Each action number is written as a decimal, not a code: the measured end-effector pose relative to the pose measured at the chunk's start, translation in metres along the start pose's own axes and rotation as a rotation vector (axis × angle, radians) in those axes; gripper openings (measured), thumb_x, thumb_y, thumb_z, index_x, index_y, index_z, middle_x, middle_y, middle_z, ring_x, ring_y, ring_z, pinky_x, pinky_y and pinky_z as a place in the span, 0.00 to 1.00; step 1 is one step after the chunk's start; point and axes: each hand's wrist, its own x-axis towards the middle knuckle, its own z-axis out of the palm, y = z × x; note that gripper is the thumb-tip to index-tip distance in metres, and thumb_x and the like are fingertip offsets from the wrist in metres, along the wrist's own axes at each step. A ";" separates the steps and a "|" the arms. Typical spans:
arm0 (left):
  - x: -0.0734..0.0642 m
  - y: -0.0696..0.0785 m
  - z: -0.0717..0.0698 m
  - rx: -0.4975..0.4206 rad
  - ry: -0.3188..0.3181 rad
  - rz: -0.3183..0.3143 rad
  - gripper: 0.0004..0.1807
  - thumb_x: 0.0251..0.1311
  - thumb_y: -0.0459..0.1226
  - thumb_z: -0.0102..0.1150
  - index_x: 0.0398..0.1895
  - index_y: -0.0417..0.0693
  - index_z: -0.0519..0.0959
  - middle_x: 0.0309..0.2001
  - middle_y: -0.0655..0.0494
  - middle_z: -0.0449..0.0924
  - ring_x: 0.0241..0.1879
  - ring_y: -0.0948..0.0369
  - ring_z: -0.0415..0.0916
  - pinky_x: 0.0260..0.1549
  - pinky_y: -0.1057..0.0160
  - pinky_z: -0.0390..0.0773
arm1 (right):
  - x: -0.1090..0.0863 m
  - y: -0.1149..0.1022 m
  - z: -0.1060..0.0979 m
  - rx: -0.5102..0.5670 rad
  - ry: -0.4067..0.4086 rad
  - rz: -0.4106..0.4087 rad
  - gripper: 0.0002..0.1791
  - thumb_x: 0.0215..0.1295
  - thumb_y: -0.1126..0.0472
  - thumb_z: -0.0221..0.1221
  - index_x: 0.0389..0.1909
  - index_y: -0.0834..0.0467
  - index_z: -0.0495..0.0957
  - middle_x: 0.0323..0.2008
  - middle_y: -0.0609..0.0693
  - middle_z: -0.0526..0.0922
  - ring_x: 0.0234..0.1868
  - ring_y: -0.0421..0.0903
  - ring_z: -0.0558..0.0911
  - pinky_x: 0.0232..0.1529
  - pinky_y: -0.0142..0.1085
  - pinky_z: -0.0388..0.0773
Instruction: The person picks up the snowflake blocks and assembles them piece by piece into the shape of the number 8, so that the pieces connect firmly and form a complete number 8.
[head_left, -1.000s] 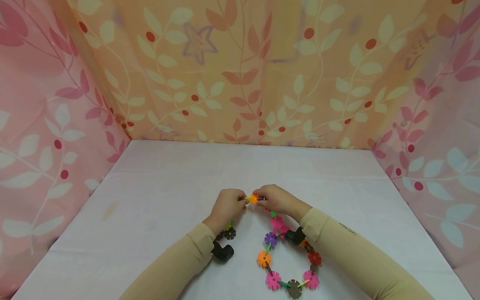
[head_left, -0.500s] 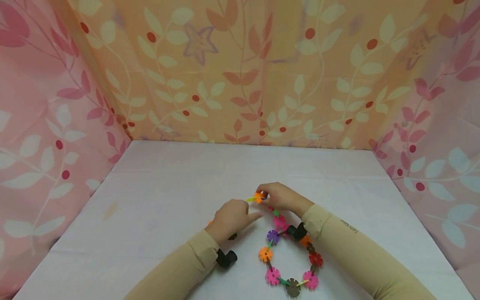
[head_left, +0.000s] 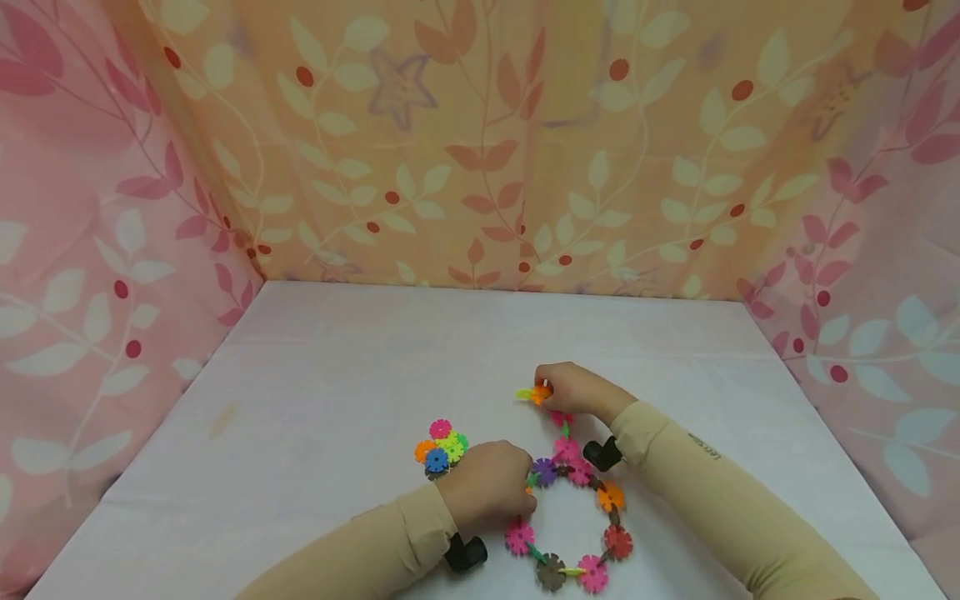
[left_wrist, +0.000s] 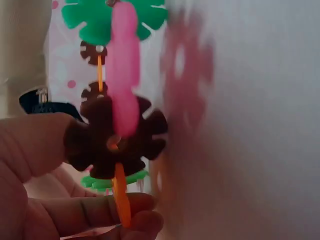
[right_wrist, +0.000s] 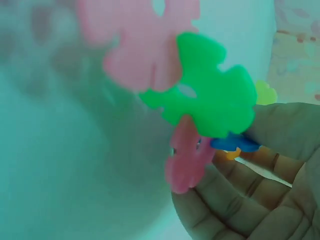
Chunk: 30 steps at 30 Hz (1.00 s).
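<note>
A ring of interlocking flower discs (head_left: 592, 575) lies on the white table, with a short tail running up from its top. My left hand (head_left: 491, 483) grips the ring's left side, and in the left wrist view its fingers hold an orange disc (left_wrist: 120, 192) joined to a dark brown disc (left_wrist: 90, 140). My right hand (head_left: 581, 390) pinches the tail's far end, where orange (head_left: 541, 394) and yellow-green (head_left: 523, 394) discs stick out. Close up in the right wrist view, a blue disc (right_wrist: 237, 142) sits by the thumb, beside linked pink (right_wrist: 187, 160) and green (right_wrist: 215, 95) discs.
A small pile of loose flower discs (head_left: 450, 450) lies left of the ring, just behind my left hand. Black wrist-worn devices (head_left: 465, 554) hang under both sleeves. Patterned cloth walls (head_left: 480, 167) enclose the table's back and sides.
My left hand has let go of the yellow-green disc and come down to the ring, which has shifted left. My right hand has moved slightly right with the tail. The loose pile is now uncovered.
</note>
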 end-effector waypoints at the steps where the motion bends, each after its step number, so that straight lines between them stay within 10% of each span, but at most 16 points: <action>1: 0.000 -0.002 -0.002 -0.004 0.001 0.002 0.11 0.44 0.44 0.63 0.15 0.53 0.71 0.13 0.62 0.66 0.15 0.63 0.62 0.14 0.65 0.62 | 0.000 0.002 0.000 -0.006 0.001 0.003 0.09 0.51 0.66 0.63 0.33 0.58 0.74 0.25 0.47 0.74 0.27 0.44 0.69 0.32 0.36 0.69; 8: 0.002 -0.020 -0.021 -0.026 0.032 -0.031 0.11 0.44 0.45 0.68 0.25 0.53 0.76 0.21 0.65 0.71 0.21 0.66 0.67 0.20 0.67 0.68 | -0.003 0.009 0.000 -0.005 -0.017 0.057 0.13 0.51 0.65 0.64 0.40 0.57 0.77 0.34 0.50 0.78 0.33 0.46 0.72 0.41 0.40 0.72; 15: 0.010 -0.071 -0.049 -0.023 0.103 -0.217 0.09 0.48 0.40 0.66 0.29 0.46 0.78 0.29 0.56 0.77 0.28 0.61 0.72 0.27 0.61 0.74 | -0.004 0.009 0.003 0.013 0.020 0.049 0.08 0.53 0.61 0.64 0.33 0.57 0.76 0.30 0.47 0.76 0.32 0.45 0.70 0.39 0.39 0.70; 20: 0.013 -0.101 -0.047 -0.029 0.041 -0.315 0.06 0.45 0.31 0.64 0.24 0.46 0.75 0.24 0.56 0.74 0.25 0.58 0.69 0.23 0.62 0.72 | -0.003 0.009 0.007 0.079 0.065 0.044 0.07 0.54 0.62 0.63 0.31 0.56 0.75 0.28 0.47 0.75 0.30 0.44 0.71 0.34 0.36 0.69; 30: 0.022 -0.111 -0.046 -0.163 0.055 -0.285 0.10 0.44 0.33 0.67 0.22 0.47 0.73 0.23 0.55 0.72 0.26 0.57 0.68 0.24 0.63 0.68 | -0.002 0.005 0.007 0.209 0.094 0.028 0.03 0.54 0.66 0.62 0.30 0.56 0.79 0.29 0.47 0.75 0.30 0.44 0.70 0.34 0.36 0.68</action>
